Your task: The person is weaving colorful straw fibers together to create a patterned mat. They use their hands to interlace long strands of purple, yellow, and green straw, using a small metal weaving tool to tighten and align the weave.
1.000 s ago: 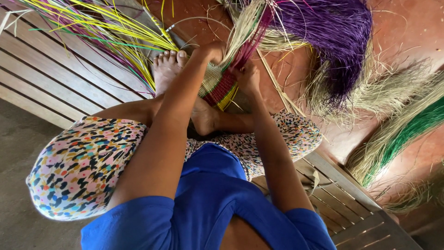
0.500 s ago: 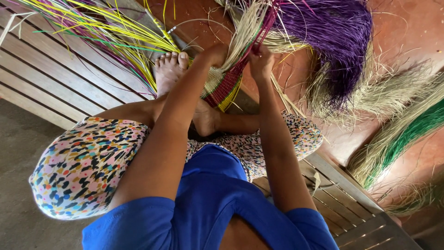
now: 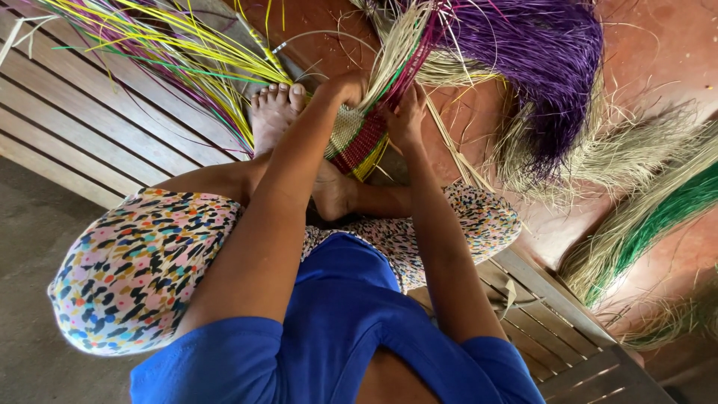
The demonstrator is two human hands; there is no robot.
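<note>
Between knees, above bare foot [image 3: 273, 112]: woven piece [image 3: 359, 138] held upright. Left hand [image 3: 340, 90] closed on its edge, steadying weave; right hand [image 3: 406, 120] pinching loose straw strands [image 3: 396, 52]. Purple fibre bundle [image 3: 538, 52] lies near on floor, within reach.

We sit on a wooden bench [image 3: 90, 127] with our legs crossed. Our foot [image 3: 273, 112] rests on the bench in front of us. Just right of the foot is the woven piece [image 3: 359, 138]. Our left hand [image 3: 340, 90] is on its left side and our right hand [image 3: 407, 120] is on its right side, both touching it. Loose strands [image 3: 179, 52] fan out to the left, over the bench. A big bundle [image 3: 531, 67] lies on the floor to the right. More straw [image 3: 643, 217] lies farther right, beside the bench.
</note>
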